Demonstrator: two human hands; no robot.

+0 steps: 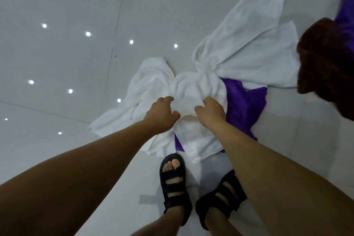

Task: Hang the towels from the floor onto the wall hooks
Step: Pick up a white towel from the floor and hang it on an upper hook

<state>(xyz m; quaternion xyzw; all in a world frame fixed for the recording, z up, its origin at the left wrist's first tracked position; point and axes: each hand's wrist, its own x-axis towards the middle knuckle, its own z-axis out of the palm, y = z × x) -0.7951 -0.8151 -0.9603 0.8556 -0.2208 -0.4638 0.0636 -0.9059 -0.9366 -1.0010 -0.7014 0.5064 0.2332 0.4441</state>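
Several towels lie in a heap on the glossy white floor. A white towel [193,90] is bunched in the middle, and both hands reach down to it. My left hand [162,114] curls its fingers into the left part of the bunch. My right hand [210,110] pinches a fold of the same towel. Another white towel [249,48] spreads out behind to the right. A third white towel [147,82] lies to the left. A purple towel [243,107] sits partly under the white ones. No wall hooks are in view.
My two feet in black sandals [175,182] stand just in front of the heap. A dark brown mass [329,67] blocks the right edge, with more purple cloth [346,11] behind it. The white tiled floor [67,53] reflects ceiling lights on the left.
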